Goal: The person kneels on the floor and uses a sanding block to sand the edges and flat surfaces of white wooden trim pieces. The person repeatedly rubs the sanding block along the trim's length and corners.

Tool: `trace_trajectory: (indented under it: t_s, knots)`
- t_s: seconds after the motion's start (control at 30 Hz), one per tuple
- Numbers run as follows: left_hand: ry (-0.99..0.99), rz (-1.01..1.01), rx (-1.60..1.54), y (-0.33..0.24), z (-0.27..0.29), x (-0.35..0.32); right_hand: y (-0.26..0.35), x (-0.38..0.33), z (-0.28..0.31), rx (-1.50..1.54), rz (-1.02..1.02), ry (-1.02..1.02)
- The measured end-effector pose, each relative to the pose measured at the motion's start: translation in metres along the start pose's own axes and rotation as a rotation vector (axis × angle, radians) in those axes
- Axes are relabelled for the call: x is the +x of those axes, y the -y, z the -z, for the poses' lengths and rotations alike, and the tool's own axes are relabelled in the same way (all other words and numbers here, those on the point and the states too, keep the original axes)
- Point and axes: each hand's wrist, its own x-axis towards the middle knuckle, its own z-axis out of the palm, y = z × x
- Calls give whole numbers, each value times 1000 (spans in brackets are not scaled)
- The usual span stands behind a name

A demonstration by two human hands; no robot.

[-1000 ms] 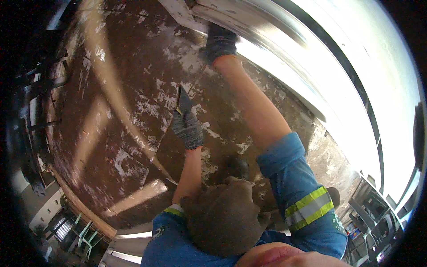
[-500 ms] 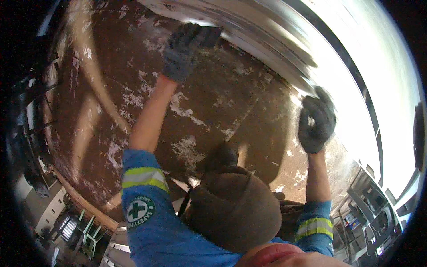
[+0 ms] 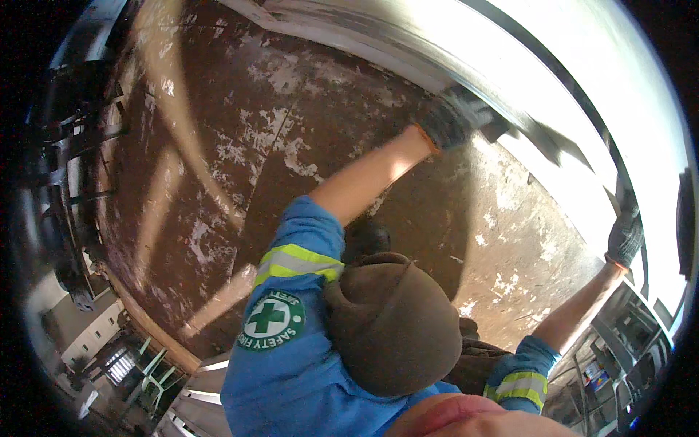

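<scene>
My left hand (image 3: 450, 122), in a dark grey glove, reaches up to the pale metal frame (image 3: 378, 44) that runs along the top of a brown, flaking rusty surface (image 3: 240, 167). It is blurred and closed around a dark flat tool (image 3: 496, 124) that sticks out to its right against the frame. My right hand (image 3: 625, 237), also gloved, is stretched out to the far right and lies against a dark bar (image 3: 582, 131) at the frame's edge. Its grip is not clear. My brown cap (image 3: 393, 320) and blue sleeves with reflective bands fill the lower middle.
White patches of peeled paint dot the brown surface. Dark metal racks (image 3: 65, 182) stand along the left rim. Green chairs (image 3: 149, 368) and a grey floor lie at the lower left. Machinery and small coloured items (image 3: 619, 357) sit at the lower right.
Both arms have swung to the right: the left hand went from the top middle to the upper right along the frame, and the right hand moved out to the far right edge.
</scene>
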Motion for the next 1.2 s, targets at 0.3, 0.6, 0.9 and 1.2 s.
trace_trajectory:
  t_s: [0.3,0.6,0.9,1.2]
  knots:
    - [92,517,332,258,98,-86,-48,-4,-32,-304,117,-381]
    - [56,184,108,223,82,-82,-82,-9,-55,-580,128,-594]
    - [194,349,-202,30,-4,-11,-12,-2,-35,-164,-62,-558]
    - [109,225,-238,74,1,-19,-21,-8,-23,-326,50,-460]
